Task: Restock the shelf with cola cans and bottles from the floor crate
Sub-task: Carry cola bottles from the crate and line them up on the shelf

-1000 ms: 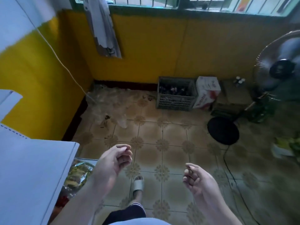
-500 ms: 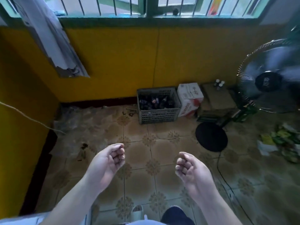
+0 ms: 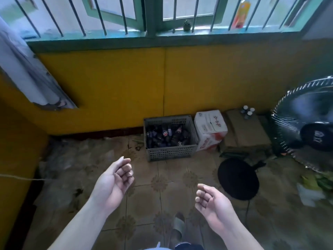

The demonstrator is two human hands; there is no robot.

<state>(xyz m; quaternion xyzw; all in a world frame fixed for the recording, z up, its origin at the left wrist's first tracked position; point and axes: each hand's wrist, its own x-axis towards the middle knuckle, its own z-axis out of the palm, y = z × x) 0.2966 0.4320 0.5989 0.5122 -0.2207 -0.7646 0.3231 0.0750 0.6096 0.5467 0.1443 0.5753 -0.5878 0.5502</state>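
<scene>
Both grips empty; crate ahead by the wall.
Your left grip (image 3: 115, 181) and right grip (image 3: 213, 202) hover with fingers loosely curled, touching nothing. The crate (image 3: 171, 154) of bottles (image 3: 164, 134) sits against the wall (image 3: 126, 87), with a box (image 3: 210, 130) just beside its right edge and floor (image 3: 147, 201) tiles between you and it.

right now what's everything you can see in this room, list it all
crate: one, grey, on the floor against the yellow wall
cola bottles: several, dark, inside the crate
carton: one, white and red, right of the crate
cardboard boxes: count unclear, brown, right of the carton
small bottles: a few, white-capped, on the cardboard boxes
fan: one, silver cage, black base, right edge
orange bottle: one, orange, window sill
cloth: one, pale, hanging at left
sandal: one, grey, bottom centre
left hand: empty, fingers loosely curled
right hand: empty, fingers loosely curled
</scene>
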